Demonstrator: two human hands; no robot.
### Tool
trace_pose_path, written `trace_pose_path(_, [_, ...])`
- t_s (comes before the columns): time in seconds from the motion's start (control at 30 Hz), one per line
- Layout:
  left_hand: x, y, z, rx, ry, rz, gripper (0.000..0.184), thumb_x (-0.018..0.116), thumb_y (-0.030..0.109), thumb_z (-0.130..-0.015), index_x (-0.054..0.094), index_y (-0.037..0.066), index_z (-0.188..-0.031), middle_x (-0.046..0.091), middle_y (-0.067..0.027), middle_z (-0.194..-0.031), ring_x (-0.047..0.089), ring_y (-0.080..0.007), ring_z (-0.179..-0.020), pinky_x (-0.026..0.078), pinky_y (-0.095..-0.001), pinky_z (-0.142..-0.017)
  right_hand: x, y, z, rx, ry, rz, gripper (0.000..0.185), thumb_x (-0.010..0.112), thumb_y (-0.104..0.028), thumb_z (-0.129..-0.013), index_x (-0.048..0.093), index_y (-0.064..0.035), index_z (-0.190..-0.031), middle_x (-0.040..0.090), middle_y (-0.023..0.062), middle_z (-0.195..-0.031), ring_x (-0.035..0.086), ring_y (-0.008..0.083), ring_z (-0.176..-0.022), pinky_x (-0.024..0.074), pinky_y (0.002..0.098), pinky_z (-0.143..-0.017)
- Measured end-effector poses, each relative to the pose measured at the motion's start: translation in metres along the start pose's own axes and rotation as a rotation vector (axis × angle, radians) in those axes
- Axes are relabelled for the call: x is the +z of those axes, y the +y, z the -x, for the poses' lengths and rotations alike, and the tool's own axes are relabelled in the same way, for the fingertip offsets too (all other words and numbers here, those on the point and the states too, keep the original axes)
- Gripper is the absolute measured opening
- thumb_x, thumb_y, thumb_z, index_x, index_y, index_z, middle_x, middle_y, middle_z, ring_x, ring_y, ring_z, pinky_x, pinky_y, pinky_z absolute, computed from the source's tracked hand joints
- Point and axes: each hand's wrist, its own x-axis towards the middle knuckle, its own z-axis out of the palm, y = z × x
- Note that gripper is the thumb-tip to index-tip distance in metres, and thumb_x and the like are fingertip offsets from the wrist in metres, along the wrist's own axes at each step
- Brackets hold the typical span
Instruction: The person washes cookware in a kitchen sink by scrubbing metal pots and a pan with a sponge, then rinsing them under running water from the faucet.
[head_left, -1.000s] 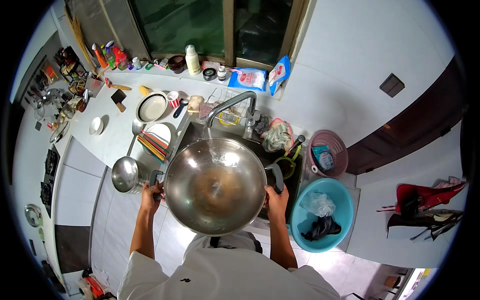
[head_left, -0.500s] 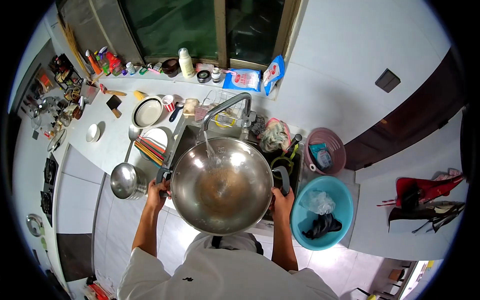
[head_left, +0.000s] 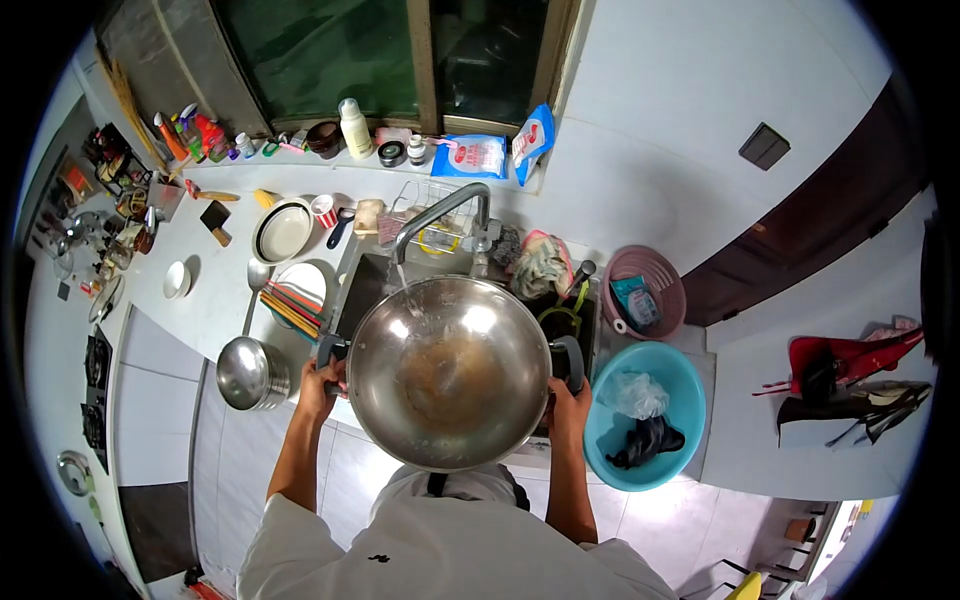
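A wide steel wok with a brownish film and some water in its bottom is held over the front of the sink. My left hand is closed around its left dark handle. On the other side, my right hand grips the right handle. From the curved faucet a stream of water falls at the wok's back left rim. Fingers of both hands are partly hidden beneath the handles.
Left of the sink are chopsticks on a white plate, a steel pot, a ladle and a dark-rimmed bowl. Rightward stand a blue basin holding plastic bags and a pink basket. Bottles line the windowsill.
The wok has shifted slightly right relative to the faucet, so the stream falls nearer its back left rim instead of further inside. Both hands keep their hold, and the view has shifted a little.
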Motion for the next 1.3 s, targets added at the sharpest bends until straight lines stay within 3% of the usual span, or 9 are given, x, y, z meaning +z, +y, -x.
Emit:
trace_pose_path(0.17, [0.009,0.003,-0.006,-0.013,0.013,-0.011,0.011,0.052,0.006,-0.066,0.045,0.010,-0.073,0.050,-0.0052,-0.065,0.051,-0.0166,-0.052,0.044,-0.0303,-0.043,-0.005,0.000,0.003,-0.003,0.016,-0.043,0.020,0.068,-0.008,-0.081,0.051,-0.0060,-0.092,0.052,0.0018,-0.061,0.044,0.0110,-0.036,0.0345,0.0258,-0.031])
trace_pose_path(0.37, [0.005,0.004,-0.034,-0.092,0.005,0.049,0.012,0.050,-0.001,-0.067,0.050,0.006,-0.076,0.060,-0.0131,-0.079,0.056,-0.0185,-0.053,0.043,-0.0338,-0.043,-0.007,-0.003,0.013,-0.062,0.054,-0.035,0.019,0.067,-0.007,-0.081,0.051,-0.0045,-0.091,0.052,0.0021,-0.063,0.045,0.0114,-0.039,0.0358,0.0261,-0.033])
trace_pose_path(0.43, [-0.008,-0.003,-0.056,-0.109,-0.146,0.091,0.013,0.051,0.000,-0.067,0.051,0.006,-0.078,0.062,-0.0141,-0.080,0.056,-0.0181,-0.054,0.042,-0.0342,-0.044,-0.010,0.001,0.016,-0.040,0.057,-0.038,0.023,0.069,-0.007,-0.081,0.054,-0.0023,-0.097,0.055,0.0034,-0.067,0.049,0.0125,-0.041,0.0413,0.0268,-0.035])
trace_pose_path(0.6, [-0.006,0.008,-0.093,-0.118,-0.169,-0.014,0.011,0.054,0.005,-0.069,0.054,0.007,-0.080,0.063,-0.0078,-0.077,0.056,-0.0171,-0.055,0.043,-0.0329,-0.046,0.003,-0.004,0.042,-0.047,0.098,-0.057,0.018,0.066,-0.008,-0.083,0.055,-0.0029,-0.095,0.055,0.0038,-0.066,0.051,0.0138,-0.042,0.0415,0.0276,-0.036])
trace_pose_path(0.8, [-0.004,0.018,-0.136,-0.183,-0.226,-0.069,0.016,0.057,0.007,-0.070,0.056,0.007,-0.087,0.064,-0.0068,-0.078,0.055,-0.0163,-0.056,0.043,-0.0321,-0.047,0.019,0.010,0.073,-0.104,0.182,-0.097,0.012,0.063,-0.011,-0.085,0.057,-0.0030,-0.091,0.058,0.0055,-0.067,0.053,0.0151,-0.042,0.0424,0.0286,-0.037])
trace_pose_path(1.0, [0.000,0.024,-0.166,-0.197,-0.345,-0.187,0.008,0.056,0.006,-0.074,0.057,0.007,-0.082,0.065,-0.0049,-0.077,0.057,-0.0138,-0.057,0.046,-0.0289,-0.049,0.025,0.031,0.103,-0.103,0.332,-0.161,0.020,0.064,-0.020,-0.088,0.055,-0.0020,-0.086,0.056,0.0078,-0.064,0.054,0.0179,-0.042,0.0420,0.0297,-0.036])
trace_pose_path(1.3, [0.025,0.021,-0.199,-0.193,-0.422,-0.275,0.015,0.058,0.009,-0.071,0.060,0.006,-0.086,0.067,-0.0071,-0.079,0.056,-0.0158,-0.060,0.046,-0.0301,-0.056,0.016,0.062,0.129,-0.124,0.409,-0.160,0.026,0.064,-0.022,-0.091,0.051,-0.0033,-0.079,0.052,0.0074,-0.061,0.051,0.0178,-0.041,0.0425,0.0293,-0.036])
